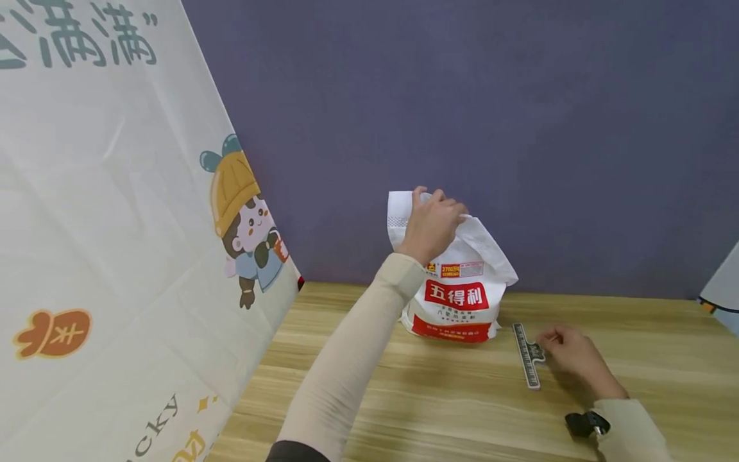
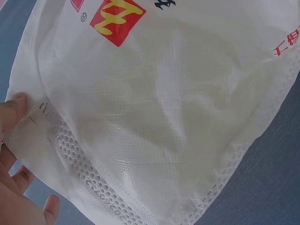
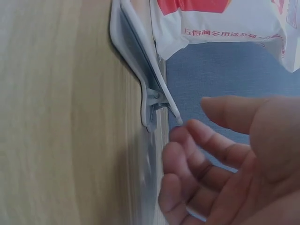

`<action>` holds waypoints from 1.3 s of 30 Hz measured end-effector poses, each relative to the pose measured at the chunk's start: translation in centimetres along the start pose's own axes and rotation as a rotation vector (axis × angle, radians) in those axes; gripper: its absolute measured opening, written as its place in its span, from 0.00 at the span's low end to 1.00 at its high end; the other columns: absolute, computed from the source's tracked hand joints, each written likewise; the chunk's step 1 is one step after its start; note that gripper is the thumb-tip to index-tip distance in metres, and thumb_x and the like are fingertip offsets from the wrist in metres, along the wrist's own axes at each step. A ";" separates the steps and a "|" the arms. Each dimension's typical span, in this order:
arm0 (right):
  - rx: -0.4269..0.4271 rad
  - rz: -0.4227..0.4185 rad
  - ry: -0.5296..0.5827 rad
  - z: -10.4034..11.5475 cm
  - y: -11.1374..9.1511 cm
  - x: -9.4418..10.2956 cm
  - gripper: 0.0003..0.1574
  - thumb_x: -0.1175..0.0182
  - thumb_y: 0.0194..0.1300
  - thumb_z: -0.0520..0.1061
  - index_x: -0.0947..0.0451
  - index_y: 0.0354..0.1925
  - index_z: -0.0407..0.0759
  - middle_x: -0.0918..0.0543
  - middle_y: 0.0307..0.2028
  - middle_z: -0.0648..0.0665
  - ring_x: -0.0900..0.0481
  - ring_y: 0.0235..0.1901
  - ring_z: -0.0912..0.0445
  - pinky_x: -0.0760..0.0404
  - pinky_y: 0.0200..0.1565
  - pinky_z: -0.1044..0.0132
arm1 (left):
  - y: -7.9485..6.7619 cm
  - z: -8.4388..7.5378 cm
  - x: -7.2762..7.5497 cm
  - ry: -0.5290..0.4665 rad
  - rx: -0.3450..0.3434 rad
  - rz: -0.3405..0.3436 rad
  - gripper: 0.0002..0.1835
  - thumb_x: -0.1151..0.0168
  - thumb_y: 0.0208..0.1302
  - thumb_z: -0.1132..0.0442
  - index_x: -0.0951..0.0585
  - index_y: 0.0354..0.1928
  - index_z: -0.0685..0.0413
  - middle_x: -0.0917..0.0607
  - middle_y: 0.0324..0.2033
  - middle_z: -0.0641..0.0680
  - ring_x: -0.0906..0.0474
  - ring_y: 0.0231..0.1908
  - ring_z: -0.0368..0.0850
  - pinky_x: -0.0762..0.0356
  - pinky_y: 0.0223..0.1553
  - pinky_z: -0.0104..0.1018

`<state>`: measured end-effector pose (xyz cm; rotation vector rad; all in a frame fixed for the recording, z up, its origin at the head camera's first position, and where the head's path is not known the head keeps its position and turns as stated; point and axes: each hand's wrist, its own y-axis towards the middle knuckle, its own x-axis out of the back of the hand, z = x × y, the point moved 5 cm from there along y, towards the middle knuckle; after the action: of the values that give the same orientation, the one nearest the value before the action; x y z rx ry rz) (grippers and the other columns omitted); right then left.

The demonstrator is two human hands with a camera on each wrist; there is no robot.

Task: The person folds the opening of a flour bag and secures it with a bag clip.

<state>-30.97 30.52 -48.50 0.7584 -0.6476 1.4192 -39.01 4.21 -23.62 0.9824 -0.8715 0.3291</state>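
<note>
A white flour bag (image 1: pixel 487 253) with red print stands upright on the table against the back wall. Its folded top edge is pinched by my left hand (image 1: pixel 432 230), the thumb on one face and fingers behind, as the left wrist view shows at the perforated band (image 2: pixel 89 173). To the right of the bag, a grey bag clip (image 1: pixel 526 359) with ruler-like marks lies on the table. My right hand (image 1: pixel 577 360) is beside the clip's handle. In the right wrist view, its loosely bent fingertips (image 3: pixel 178 136) are right at the handle end, with the thumb apart.
The wood-grain table (image 1: pixel 439 410) meets a dark blue-grey wall (image 1: pixel 462 96) behind the bag. A white printed sheet (image 1: pixel 115 224) with cartoon figures stands along the left side. Part of another white panel (image 1: pixel 722 295) shows at the right edge.
</note>
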 end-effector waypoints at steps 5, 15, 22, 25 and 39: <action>-0.024 0.071 -0.004 -0.7 -0.6 -0.5 0.17 0.42 0.73 0.49 0.20 0.41 0.34 0.17 0.32 0.45 0.25 0.31 0.55 0.29 0.33 0.61 | 0.1 -0.8 -0.3 -0.003 -0.021 0.008 0.12 0.44 0.76 0.49 0.14 0.54 0.28 0.11 0.49 0.34 0.23 0.51 0.36 0.41 0.69 0.53; -0.064 0.122 -0.012 -1.0 -0.9 -1.2 0.18 0.40 0.72 0.51 0.20 0.36 0.36 0.21 0.27 0.48 0.28 0.28 0.55 0.31 0.31 0.61 | -0.1 -0.7 -0.5 -0.005 -0.006 -0.002 0.12 0.42 0.75 0.49 0.14 0.53 0.28 0.11 0.49 0.34 0.23 0.51 0.36 0.41 0.69 0.52; -0.080 0.136 -0.007 -0.9 -0.9 -1.4 0.19 0.41 0.73 0.52 0.20 0.35 0.37 0.22 0.26 0.48 0.29 0.28 0.54 0.32 0.31 0.61 | -0.3 -0.6 -0.7 -0.004 -0.005 0.000 0.12 0.43 0.76 0.49 0.14 0.53 0.29 0.11 0.49 0.34 0.23 0.51 0.36 0.41 0.69 0.52; -0.085 0.141 -0.005 -0.8 -0.9 -1.4 0.19 0.42 0.73 0.52 0.20 0.35 0.37 0.22 0.27 0.48 0.29 0.28 0.54 0.32 0.31 0.61 | -0.3 -0.5 -0.7 -0.002 -0.004 -0.003 0.12 0.43 0.76 0.49 0.14 0.53 0.29 0.11 0.49 0.34 0.23 0.52 0.36 0.41 0.69 0.52; -0.008 0.139 0.009 0.2 -0.7 -0.5 0.16 0.44 0.74 0.47 0.21 0.36 0.35 0.21 0.28 0.47 0.29 0.29 0.55 0.32 0.31 0.63 | -0.1 0.1 -0.1 -0.010 0.008 0.002 0.13 0.44 0.77 0.49 0.14 0.54 0.30 0.11 0.50 0.36 0.22 0.53 0.37 0.42 0.70 0.52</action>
<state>-30.30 30.03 -48.78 0.7111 -0.7096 1.5453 -39.02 4.10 -23.75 0.9914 -0.8809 0.3301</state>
